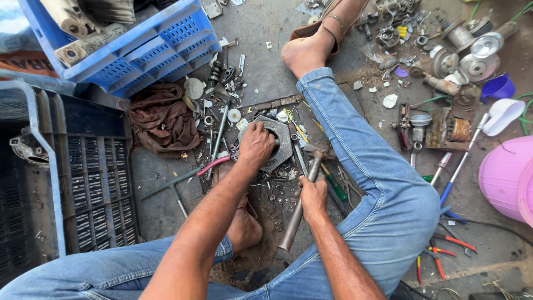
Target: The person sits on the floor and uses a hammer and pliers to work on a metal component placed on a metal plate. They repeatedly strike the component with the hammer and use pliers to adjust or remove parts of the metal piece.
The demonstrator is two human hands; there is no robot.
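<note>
- head view: the person sits on a stained, gritty concrete floor (266, 33) in blue jeans, barefoot, with one knee raised at the right of the frame.
- the left hand (255, 145) is curled shut, knuckles up, over the middle of a metal housing (280, 145); what the fingers grip under the palm cannot be told.
- the metal housing lies flat on the floor just above the frame's centre. it is dull grey, thick and roughly six-sided, with a round hollow partly covered by the hand.
- the right hand (312, 195) is closed firmly around the handle of a hammer (302, 194), gripping it above its midpoint, wrist straight, forearm coming up from the bottom edge.
- the hammer has a worn, smooth, brownish handle and a dark rusty head. its long axis runs from lower left to upper right, and the head sits at the upper end, just right of the metal housing.
- a green-handled screwdriver (333, 186) lies just right of the hammer.
- a t-shaped wrench (175, 186) lies on the floor at left of centre.
- a crumpled brown rag (161, 119) lies left of the housing.
- a blue plastic crate (144, 50) with slotted walls stands in the upper left.
- a pink plastic bucket (508, 178) stands at the right edge.
- red-handled pliers (449, 244) lie in the lower right.
</note>
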